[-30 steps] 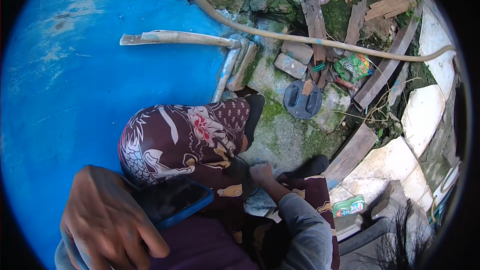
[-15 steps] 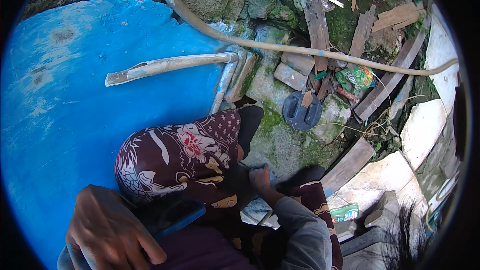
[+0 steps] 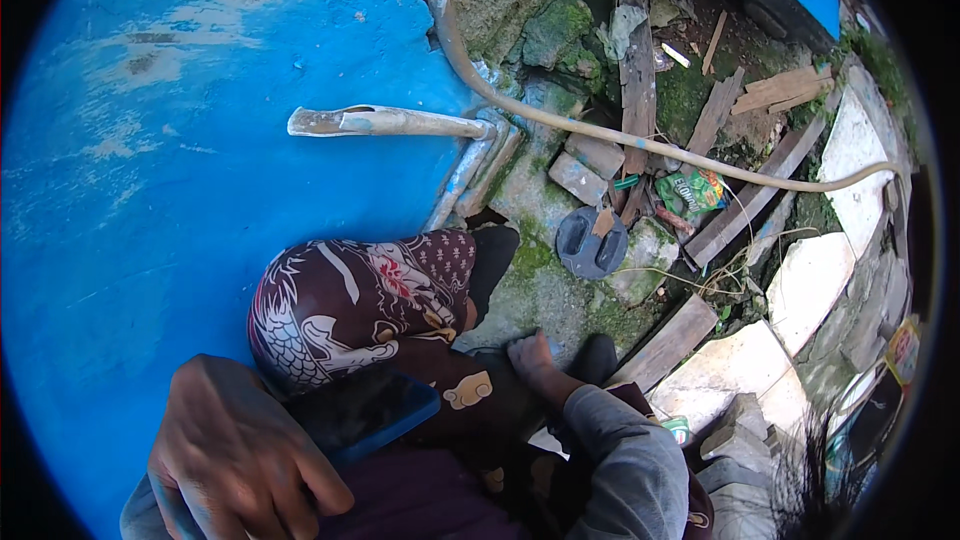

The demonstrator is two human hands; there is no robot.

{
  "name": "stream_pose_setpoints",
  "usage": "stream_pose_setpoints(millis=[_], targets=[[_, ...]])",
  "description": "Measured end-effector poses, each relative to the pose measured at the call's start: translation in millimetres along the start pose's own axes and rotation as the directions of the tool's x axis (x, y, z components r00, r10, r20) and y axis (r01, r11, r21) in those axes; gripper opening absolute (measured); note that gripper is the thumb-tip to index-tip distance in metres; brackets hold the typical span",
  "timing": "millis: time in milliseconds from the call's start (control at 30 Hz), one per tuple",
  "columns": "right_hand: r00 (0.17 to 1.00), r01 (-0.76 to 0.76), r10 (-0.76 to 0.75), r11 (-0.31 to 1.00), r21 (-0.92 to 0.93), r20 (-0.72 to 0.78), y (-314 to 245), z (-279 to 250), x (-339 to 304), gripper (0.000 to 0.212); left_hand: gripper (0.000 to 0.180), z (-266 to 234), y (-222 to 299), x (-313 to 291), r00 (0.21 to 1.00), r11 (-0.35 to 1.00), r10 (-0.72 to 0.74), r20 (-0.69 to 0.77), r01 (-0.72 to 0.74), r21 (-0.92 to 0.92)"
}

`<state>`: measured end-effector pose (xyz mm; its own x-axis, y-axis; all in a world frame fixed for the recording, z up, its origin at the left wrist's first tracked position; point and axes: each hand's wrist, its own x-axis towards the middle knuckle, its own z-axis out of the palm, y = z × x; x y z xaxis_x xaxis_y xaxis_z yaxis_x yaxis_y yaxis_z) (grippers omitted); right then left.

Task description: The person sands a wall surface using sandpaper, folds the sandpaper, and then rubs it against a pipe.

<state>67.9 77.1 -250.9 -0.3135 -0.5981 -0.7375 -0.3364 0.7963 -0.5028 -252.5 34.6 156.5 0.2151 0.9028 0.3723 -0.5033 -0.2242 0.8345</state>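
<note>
My left hand (image 3: pixel 245 450) shows its back at the lower left, its bent fingers hanging down and somewhat apart; their tips are hidden. Close against its wrist and index side lies a dark phone-like slab with a blue edge (image 3: pixel 365 410); I cannot tell what supports it. My right hand (image 3: pixel 530 350), at the end of a grey sleeve (image 3: pixel 630 460), is closed low over the mossy concrete (image 3: pixel 540 290), between my bent legs. What its fingers hold, if anything, cannot be made out. Dark patterned cloth (image 3: pixel 340 310) covers my left knee.
A blue wall (image 3: pixel 200 200) fills the left, with a cut pipe (image 3: pixel 390 121) jutting from it. A tan hose (image 3: pixel 640 143) crosses above. Beyond lie bricks (image 3: pixel 578 178), a dark round lid-like piece (image 3: pixel 592 242), a green packet (image 3: pixel 690 195), wood planks (image 3: pixel 670 340) and pale slabs (image 3: pixel 725 375).
The view has shifted, so the wall, pipe and debris sit differently in it. My right hand remains closed low near the concrete; my left hand keeps its bent pose beside the slab.
</note>
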Motion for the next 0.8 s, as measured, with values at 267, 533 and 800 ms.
stream_pose_setpoints(millis=[267,533,800], targets=[[0.993,-0.056,0.046,0.994,0.093,0.108,45.9,-48.0,12.3,0.037,0.047,33.2,2.6,-18.8,0.996,0.989,0.082,-0.036,-0.077,0.123],[0.916,-0.041,-0.105,0.936,0.351,0.387,126.3,-112.8,24.1,0.058,0.046,24.7,1.4,-3.7,1.000,0.993,0.016,-0.003,-0.016,0.115],[0.958,0.031,-0.163,0.875,0.483,0.234,128.5,-105.4,33.9,0.047,0.046,28.0,5.9,-13.0,0.973,0.995,0.079,-0.219,-0.062,0.084]])
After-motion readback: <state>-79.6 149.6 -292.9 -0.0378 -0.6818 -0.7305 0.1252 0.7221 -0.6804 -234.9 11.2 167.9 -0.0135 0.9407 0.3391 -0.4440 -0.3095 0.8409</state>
